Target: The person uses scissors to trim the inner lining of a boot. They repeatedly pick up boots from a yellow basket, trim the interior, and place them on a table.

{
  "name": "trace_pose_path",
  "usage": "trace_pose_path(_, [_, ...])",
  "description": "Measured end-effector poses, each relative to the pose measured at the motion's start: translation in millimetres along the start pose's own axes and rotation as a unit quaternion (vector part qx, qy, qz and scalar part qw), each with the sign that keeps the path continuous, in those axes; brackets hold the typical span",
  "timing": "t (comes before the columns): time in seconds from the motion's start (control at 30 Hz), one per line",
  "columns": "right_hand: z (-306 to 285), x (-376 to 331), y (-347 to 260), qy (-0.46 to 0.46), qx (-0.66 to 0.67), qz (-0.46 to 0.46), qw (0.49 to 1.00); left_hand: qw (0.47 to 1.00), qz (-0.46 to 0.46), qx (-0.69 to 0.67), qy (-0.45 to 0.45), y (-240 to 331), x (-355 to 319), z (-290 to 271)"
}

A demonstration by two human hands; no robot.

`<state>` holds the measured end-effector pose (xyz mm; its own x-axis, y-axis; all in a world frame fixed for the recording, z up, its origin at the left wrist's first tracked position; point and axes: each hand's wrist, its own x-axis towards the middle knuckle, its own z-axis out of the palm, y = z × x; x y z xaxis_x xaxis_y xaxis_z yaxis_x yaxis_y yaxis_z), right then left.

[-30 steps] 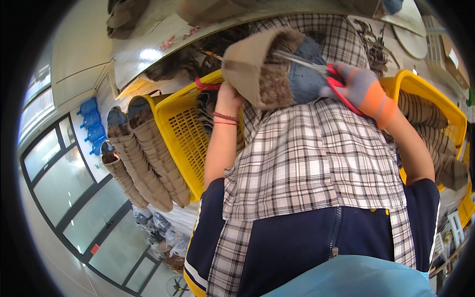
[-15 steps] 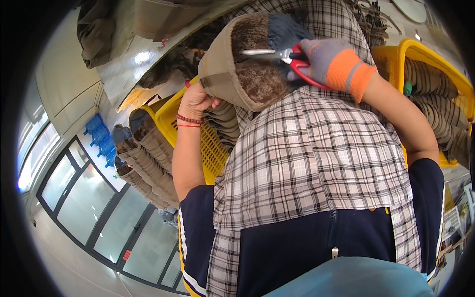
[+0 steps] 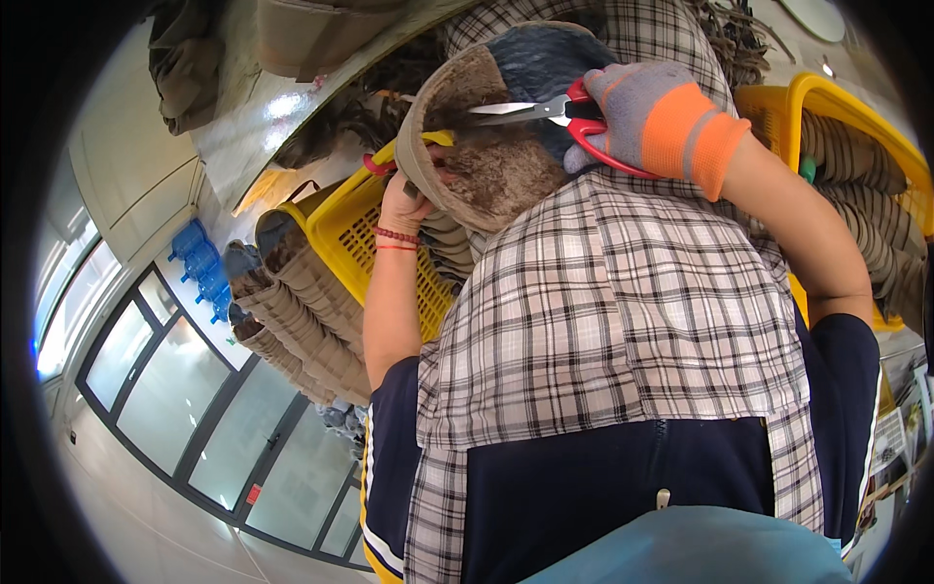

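Note:
My left hand [image 3: 404, 206], bare with red bracelets, grips the near-left edge of a hollow, cap-like fur-lined piece [image 3: 420, 165]. Its outside is beige cloth; brown and blue-grey fur lines the inside. The piece is tilted with its opening toward me, above my plaid apron [image 3: 545, 292]. My right hand [image 3: 632, 117], in a grey and orange glove, is closed round red-handled scissors [image 3: 556, 109]. Their pointed blades reach left across the opening, over the fur. Fingers of my left hand are partly hidden by the rim; a yellow strip shows beside them.
A yellow basket [image 3: 341, 229] of stacked beige pieces stands left, another yellow basket [image 3: 800, 92] right. More nested fur-lined pieces [image 3: 302, 311] lean beyond the left basket. A tabletop [image 3: 243, 127] with beige cloth runs along the upper left. Dark scraps [image 3: 735, 44] lie at the top right.
The fur-lined piece has turned, showing more of its inside. My left hand has shifted right and slightly down along its edge. The scissors have opened a little and moved slightly down.

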<state>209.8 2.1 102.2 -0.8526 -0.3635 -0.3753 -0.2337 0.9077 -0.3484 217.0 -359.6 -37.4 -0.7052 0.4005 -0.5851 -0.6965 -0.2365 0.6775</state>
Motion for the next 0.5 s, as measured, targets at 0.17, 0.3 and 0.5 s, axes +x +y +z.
trace_pose_path(0.17, [-15.1,11.3,-12.9,-0.119,-0.073,-0.012,0.990,0.999,-0.034,-0.037,-0.006,10.4,-2.3,13.9])
trace_pose_path(0.3, [-34.0,17.4,-23.5,-0.184,-0.060,-0.024,0.981,0.999,-0.024,-0.017,0.041,17.1,-9.3,30.6])
trace_pose_path(0.5, [-35.1,24.8,-28.7,-0.177,-0.063,-0.046,0.981,0.995,-0.012,0.010,0.101,13.9,-5.9,33.5])
